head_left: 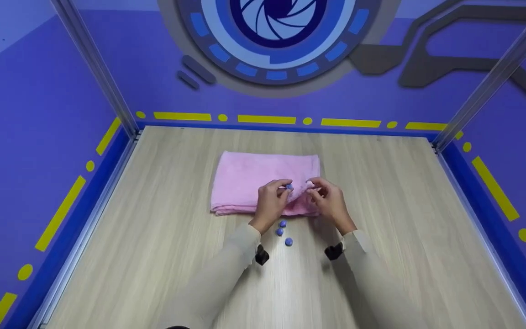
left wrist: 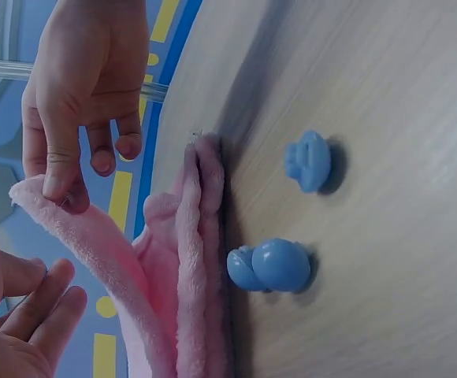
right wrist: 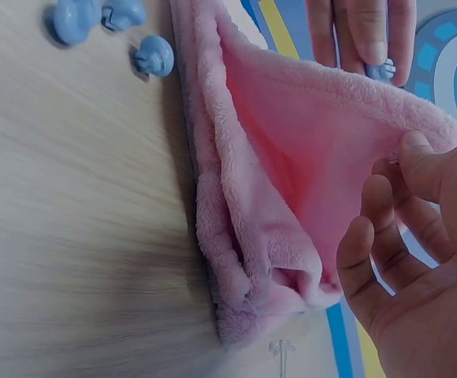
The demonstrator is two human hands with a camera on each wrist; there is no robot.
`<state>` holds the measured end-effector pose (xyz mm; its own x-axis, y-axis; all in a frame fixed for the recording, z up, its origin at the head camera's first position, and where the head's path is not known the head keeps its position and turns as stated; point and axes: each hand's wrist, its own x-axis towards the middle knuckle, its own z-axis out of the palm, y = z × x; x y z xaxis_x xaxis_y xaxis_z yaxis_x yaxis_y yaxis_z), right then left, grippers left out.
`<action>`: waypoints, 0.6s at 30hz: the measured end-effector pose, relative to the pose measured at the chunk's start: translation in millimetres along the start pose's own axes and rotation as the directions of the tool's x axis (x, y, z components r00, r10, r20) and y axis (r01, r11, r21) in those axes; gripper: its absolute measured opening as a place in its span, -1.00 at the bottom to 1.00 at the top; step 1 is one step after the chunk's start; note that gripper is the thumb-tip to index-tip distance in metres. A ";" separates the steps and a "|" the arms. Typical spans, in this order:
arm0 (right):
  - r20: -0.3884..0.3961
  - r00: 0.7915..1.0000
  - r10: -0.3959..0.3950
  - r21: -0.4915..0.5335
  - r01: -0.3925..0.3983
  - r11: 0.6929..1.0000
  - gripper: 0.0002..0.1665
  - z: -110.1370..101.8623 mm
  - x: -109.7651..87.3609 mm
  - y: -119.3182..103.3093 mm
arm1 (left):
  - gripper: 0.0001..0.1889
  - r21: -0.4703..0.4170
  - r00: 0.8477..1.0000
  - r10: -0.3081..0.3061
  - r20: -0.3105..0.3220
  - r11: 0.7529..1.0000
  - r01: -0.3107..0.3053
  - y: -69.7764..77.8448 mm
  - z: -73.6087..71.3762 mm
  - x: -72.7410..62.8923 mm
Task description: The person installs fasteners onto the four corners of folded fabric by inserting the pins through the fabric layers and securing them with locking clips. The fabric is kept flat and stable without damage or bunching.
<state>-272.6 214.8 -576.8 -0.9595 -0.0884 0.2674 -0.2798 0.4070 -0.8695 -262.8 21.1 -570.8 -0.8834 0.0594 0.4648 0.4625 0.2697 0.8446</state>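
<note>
A pink plush blanket (head_left: 254,178) lies folded on the table. Its near right corner is lifted between the two hands. My right hand (head_left: 334,203) pinches that corner between thumb and fingers, as the right wrist view shows up close. Just left of the corner, my left hand (head_left: 272,201) holds a small blue round-headed fastener (right wrist: 382,70) between thumb and fingertips. Several more blue fasteners (left wrist: 280,265) lie on the table in front of the blanket. Something small and shiny shows at the right fingertips, too unclear to name.
A clear pin-like piece (right wrist: 282,346) shows beside the blanket in the right wrist view. The wooden table (head_left: 153,183) is bordered by blue-purple panels (head_left: 53,114) at the back and sides, with metal posts (head_left: 98,68) at the far corners.
</note>
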 end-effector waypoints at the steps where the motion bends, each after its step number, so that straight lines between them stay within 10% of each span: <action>1: -0.003 1.000 -0.003 -0.003 0.003 1.000 -0.77 0.0 -0.1 -0.2 | -0.77 -0.006 1.000 -0.005 0.004 1.000 0.005 0.0 1.1 0.2; 18: -0.027 0.999 -0.043 0.029 0.044 0.999 -0.79 3.2 -0.3 -0.4 | -0.76 0.012 0.995 -0.094 0.042 0.996 0.094 0.0 12.5 0.1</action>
<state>-272.3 211.7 -577.9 -0.9453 -0.0809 0.3160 -0.3226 0.3761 -0.8686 -263.9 33.1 -574.0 -0.9254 0.0739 0.3718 0.3768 0.2859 0.8811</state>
